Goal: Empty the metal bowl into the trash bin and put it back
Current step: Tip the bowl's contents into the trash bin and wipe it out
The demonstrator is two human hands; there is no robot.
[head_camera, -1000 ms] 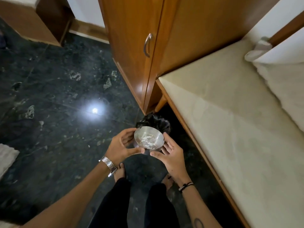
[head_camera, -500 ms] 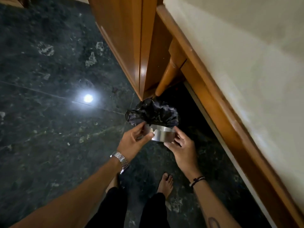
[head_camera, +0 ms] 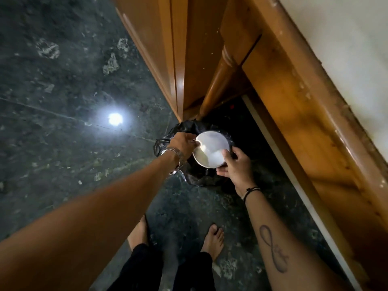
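Two hands grip the metal bowl (head_camera: 211, 149) from opposite sides, and it is turned over so that its round underside faces up at the camera. On the left, the left hand (head_camera: 182, 143) curls its fingers over the rim, a metal watch (head_camera: 175, 152) on the wrist. On the near right, the right hand (head_camera: 236, 166) clamps the edge with the thumb lying on the upturned base and the fingers tucked beneath; a dark cord bracelet (head_camera: 251, 191) circles that wrist and an infinity tattoo (head_camera: 273, 248) marks the forearm. The bowl hangs directly over the trash bin (head_camera: 168, 141), whose crumpled black liner shows around and below it. What is inside the bowl cannot be seen. The bin stands on the dark green stone floor (head_camera: 63, 80), at the corner of a wooden cabinet (head_camera: 159, 49) and beside a turned bed leg (head_camera: 220, 80). Bare feet (head_camera: 214, 238) stand just behind the bin.
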